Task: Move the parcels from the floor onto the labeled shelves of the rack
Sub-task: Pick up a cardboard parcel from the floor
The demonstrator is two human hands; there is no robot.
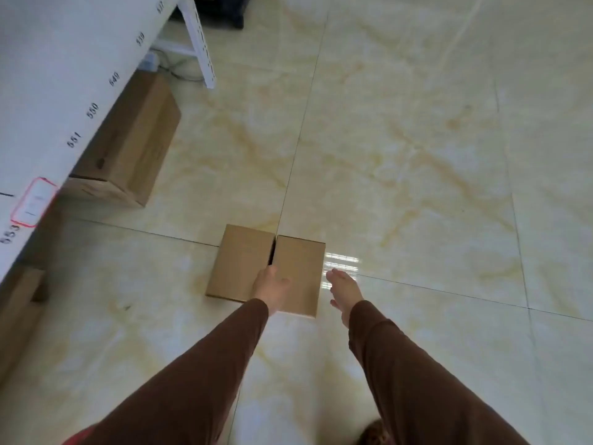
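A small brown cardboard parcel (pixel 240 261) lies flat on the tiled floor in the middle of the view, its two top flaps meeting at a dark seam. My left hand (pixel 271 289) rests over the parcel's near part, fingers reaching to the seam. Just off the parcel's right edge, my right hand (pixel 345 290) hovers with fingers apart and holds nothing. Both arms wear brown sleeves. The white rack shelf (pixel 61 91) runs along the left, with number labels on its front edge.
A larger brown box (pixel 131 146) stands on the floor under the shelf, and another box (pixel 17 313) shows at the far left edge. The rack's white leg (pixel 202 43) stands at the top, with cables and a dark object behind it. A red-framed tag (pixel 33 202) sticks to the shelf edge.
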